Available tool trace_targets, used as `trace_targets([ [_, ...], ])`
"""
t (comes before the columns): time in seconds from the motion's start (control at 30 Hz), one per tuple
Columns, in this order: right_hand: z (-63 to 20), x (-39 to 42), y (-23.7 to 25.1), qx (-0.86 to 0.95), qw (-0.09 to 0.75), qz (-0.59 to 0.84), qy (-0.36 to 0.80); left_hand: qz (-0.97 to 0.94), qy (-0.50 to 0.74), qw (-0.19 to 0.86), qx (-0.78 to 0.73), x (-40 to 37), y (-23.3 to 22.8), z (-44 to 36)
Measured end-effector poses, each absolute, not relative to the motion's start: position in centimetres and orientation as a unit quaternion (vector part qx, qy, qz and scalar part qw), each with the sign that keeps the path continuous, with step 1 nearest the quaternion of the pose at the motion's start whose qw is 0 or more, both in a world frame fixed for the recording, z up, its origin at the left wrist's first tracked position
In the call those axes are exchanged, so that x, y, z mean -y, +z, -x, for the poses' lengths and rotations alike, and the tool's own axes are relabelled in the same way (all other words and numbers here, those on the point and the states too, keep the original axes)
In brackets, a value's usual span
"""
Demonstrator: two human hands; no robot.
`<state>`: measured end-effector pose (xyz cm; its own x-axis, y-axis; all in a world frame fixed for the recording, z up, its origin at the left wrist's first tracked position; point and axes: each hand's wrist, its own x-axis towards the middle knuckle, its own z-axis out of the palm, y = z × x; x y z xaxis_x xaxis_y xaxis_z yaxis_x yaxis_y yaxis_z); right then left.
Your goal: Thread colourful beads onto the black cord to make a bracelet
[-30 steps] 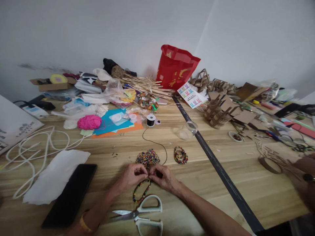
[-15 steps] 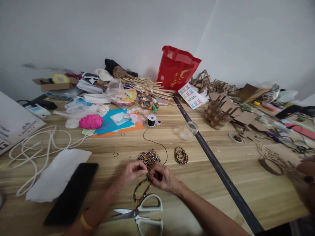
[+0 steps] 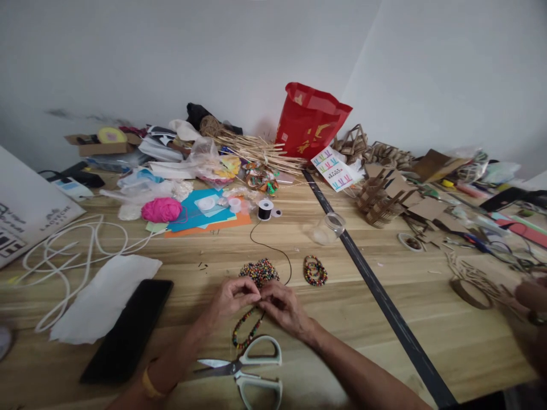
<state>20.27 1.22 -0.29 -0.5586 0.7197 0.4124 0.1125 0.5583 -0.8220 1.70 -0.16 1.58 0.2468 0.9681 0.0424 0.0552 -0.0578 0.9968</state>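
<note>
My left hand [image 3: 233, 299] and my right hand [image 3: 285, 307] meet fingertip to fingertip, both closed in a pinch on the thin black cord of a bead string. The multicoloured bead string [image 3: 236, 336] hangs in a loop below them onto the table. Just behind my fingers lies a heap of loose coloured beads [image 3: 258, 271]. White-handled scissors [image 3: 261, 360] rest spread in front of the loop. From a spool of black cord [image 3: 265, 210] a line curves down toward the bead heap. Finished-looking beaded bracelets [image 3: 315, 270] are stacked to the right.
A black phone-like slab [image 3: 128, 333] and white paper [image 3: 105, 299] lie left, beside a coiled white cable [image 3: 70, 267]. A clear jar [image 3: 330, 229] stands near the dark strip [image 3: 384, 296]. Craft supplies and a red bag [image 3: 311, 122] line the back. Another person's hand [image 3: 532, 296] shows far right.
My fingertips have come closer together, so the bit of cord seen between them before is now mostly covered. The view has shifted slightly.
</note>
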Motion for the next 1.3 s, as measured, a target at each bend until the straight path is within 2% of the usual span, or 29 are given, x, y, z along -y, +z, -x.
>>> trace_targets([
  [0.17, -20.2, -1.0, -0.2, 0.758, 0.398, 0.292, 0.426, -0.564, 0.435, 0.539, -0.45, 0.4, 2.0, -2.2],
  [0.37, -20.2, -0.9, 0.0, 0.743, 0.401, 0.322, 0.428, -0.553, 0.368, 0.596, -0.45, 0.4, 1.0, -2.0],
  [0.67, -20.1, -0.9, 0.6, 0.783, 0.383, 0.307, 0.382, -0.608, 0.343, 0.565, -0.44, 0.6, -0.1, -2.0],
  [0.77, -20.4, -1.0, 0.4, 0.79, 0.332, 0.342, 0.385, -0.604, 0.358, 0.562, -0.437, 0.5, -0.3, -1.9],
  [0.87, -20.9, -1.1, 0.8, 0.842, 0.238, 0.323, 0.361, -0.602, 0.374, 0.55, -0.443, 0.3, -0.3, -1.3],
  [0.97, -21.1, -1.1, 1.9, 0.909, 0.145, 0.253, 0.297, -0.598, 0.376, 0.559, -0.435, 0.0, -0.1, -0.6],
  [1.1, -20.8, -0.7, 3.1, 0.955, 0.041, 0.236, 0.178, -0.595, 0.376, 0.573, -0.42, -0.3, -0.2, 0.2],
  [1.3, -20.0, -0.1, 3.0, 0.977, -0.012, 0.207, 0.058, -0.578, 0.39, 0.581, -0.42, -0.7, -0.4, 1.5],
])
